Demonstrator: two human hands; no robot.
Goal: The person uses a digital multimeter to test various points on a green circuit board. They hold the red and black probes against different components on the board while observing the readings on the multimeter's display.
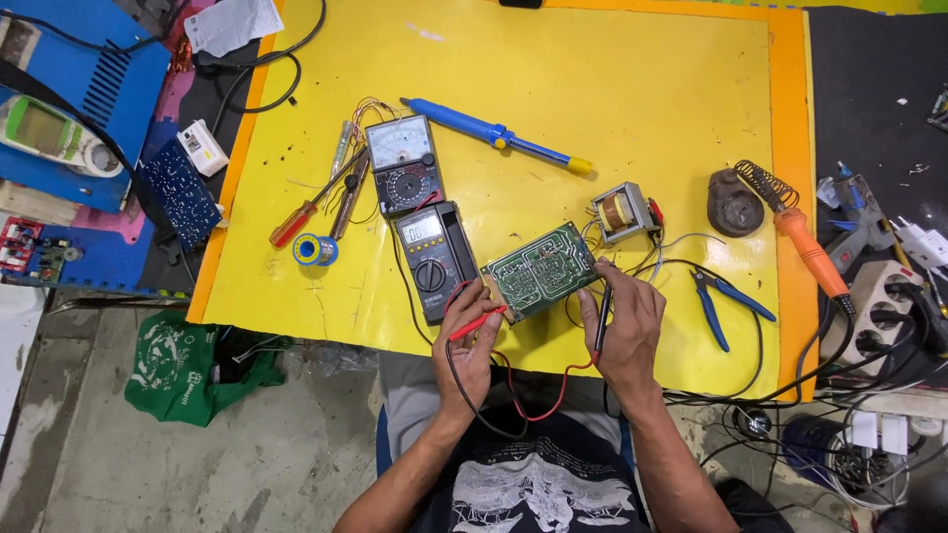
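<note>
On the yellow table (642, 89) I count two meters, one with a needle dial (403, 163) and one with a number screen (433, 259), and two probes, one red (476, 324) and one black (601, 324). There is one green circuit board (538, 268), one blue solder sucker (494, 134), one soldering iron (812, 252), one pair of blue pliers (719, 301), one screwdriver (311, 210) and one solder spool (314, 250).

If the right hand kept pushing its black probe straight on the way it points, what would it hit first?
Most likely the green circuit board. The right hand aims the black probe up at its near right corner; beyond lies the small transformer, though depth is unclear.
</note>
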